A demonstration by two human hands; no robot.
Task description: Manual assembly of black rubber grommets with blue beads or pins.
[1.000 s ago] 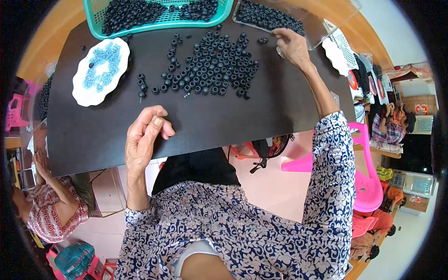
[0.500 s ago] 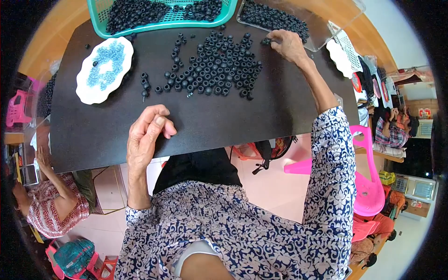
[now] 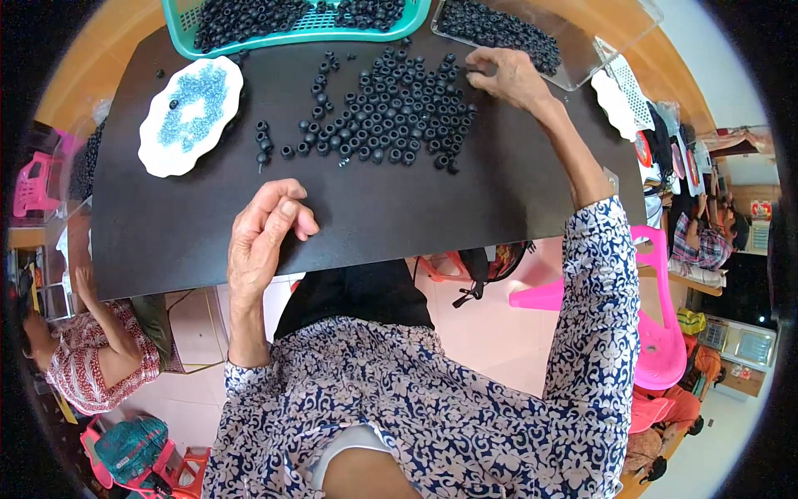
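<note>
My left hand [image 3: 264, 229] hovers over the near edge of the dark table, its fingers curled and the thumb pressed against the forefinger. Whatever lies inside that pinch, if anything, is hidden. At the right end of a spread of black round beads [image 3: 391, 116], my right hand [image 3: 507, 76] reaches low over the tabletop. Its thumb and forefinger are bent with a gap between them, and no bead shows there. A short row of black beads [image 3: 263, 143] stands left of the spread. Farther left, a white scalloped plate [image 3: 152, 150] carries small clear-blue pieces and one black bead.
A green basket [image 3: 307, 37] of black beads sits at the table's far side. Beside it is a clear tray [image 3: 569, 79] with more beads. A white dish [image 3: 613, 104] lies at the right edge. A pink chair [image 3: 661, 353] stands right; another person [image 3: 104, 349] sits left.
The dark beads by my right fingertips no longer show there, and the thumb and forefinger have shifted slightly. My left hand keeps its pose. The whole view has moved a little.
</note>
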